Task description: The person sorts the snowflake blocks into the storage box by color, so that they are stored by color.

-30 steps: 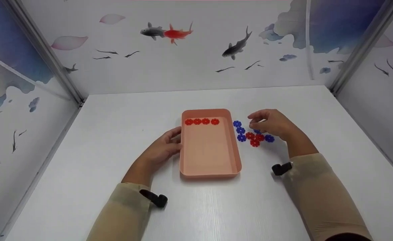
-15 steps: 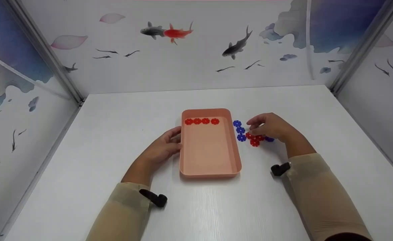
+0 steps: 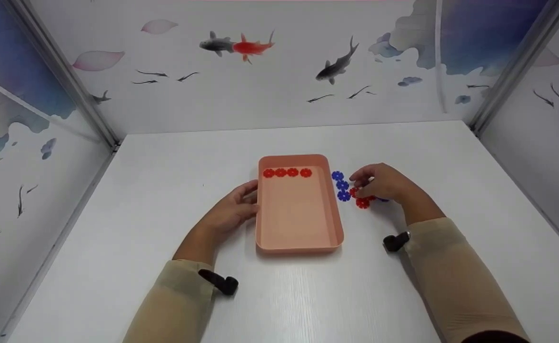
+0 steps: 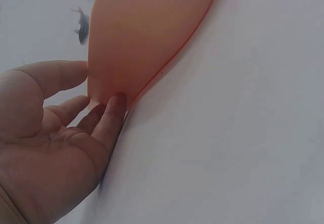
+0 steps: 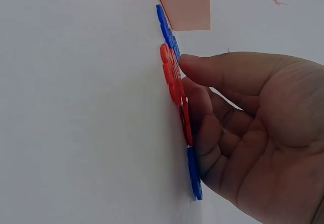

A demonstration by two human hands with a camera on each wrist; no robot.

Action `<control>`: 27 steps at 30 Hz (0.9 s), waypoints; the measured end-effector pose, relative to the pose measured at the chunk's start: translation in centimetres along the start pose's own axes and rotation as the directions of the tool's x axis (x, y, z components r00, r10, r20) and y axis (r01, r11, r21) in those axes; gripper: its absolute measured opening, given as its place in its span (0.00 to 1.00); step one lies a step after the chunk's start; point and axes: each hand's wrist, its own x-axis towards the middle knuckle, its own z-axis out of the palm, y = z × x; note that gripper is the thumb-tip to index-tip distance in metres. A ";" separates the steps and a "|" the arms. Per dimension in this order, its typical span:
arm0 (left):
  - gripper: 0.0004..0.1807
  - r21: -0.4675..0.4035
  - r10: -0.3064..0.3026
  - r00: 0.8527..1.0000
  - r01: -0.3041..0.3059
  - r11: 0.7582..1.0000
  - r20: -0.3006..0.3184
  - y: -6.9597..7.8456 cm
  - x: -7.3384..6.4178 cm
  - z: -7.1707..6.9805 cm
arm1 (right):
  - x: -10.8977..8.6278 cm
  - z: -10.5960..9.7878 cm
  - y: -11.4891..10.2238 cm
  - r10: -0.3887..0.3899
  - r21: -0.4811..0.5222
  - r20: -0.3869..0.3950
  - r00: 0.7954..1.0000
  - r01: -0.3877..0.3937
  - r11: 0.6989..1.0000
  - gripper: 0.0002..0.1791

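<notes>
A shallow pink tray [image 3: 294, 214] lies on the table with a row of several red flower-shaped pieces [image 3: 292, 172] near its far end. My left hand [image 3: 229, 212] touches the tray's left outer wall with thumb and fingertips; in the left wrist view the hand [image 4: 61, 138] shows its palm. Right of the tray, my right hand [image 3: 384, 183] is over a cluster of loose red pieces [image 3: 362, 203], partly hiding them. In the right wrist view its fingers are loosely bent, with the thumb tip close to a red piece [image 5: 172, 75]. No piece is visibly lifted.
Several blue flower-shaped pieces [image 3: 343, 195] lie between the tray and the right hand. Another blue piece [image 5: 193, 173] sits below the right fingers. White table [image 3: 298, 295] extends to a back wall [image 3: 279, 95] printed with fish, with side panels left and right.
My right hand has moved slightly down and towards me, now covering more of the red and blue pieces. The left hand and tray stay in place.
</notes>
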 end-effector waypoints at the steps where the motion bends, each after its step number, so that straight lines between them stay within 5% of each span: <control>1: 0.43 -0.001 -0.001 1.000 0.001 1.000 0.000 0.0 0.0 0.0 | -0.1 0.0 -0.1 0.003 -0.004 -0.001 1.000 -0.003 1.000 0.27; 27: 0.42 -0.015 0.009 1.000 -0.009 1.000 0.009 0.0 -0.1 0.0 | -0.1 -0.4 -0.7 0.038 -0.075 0.002 0.999 -0.037 0.997 0.18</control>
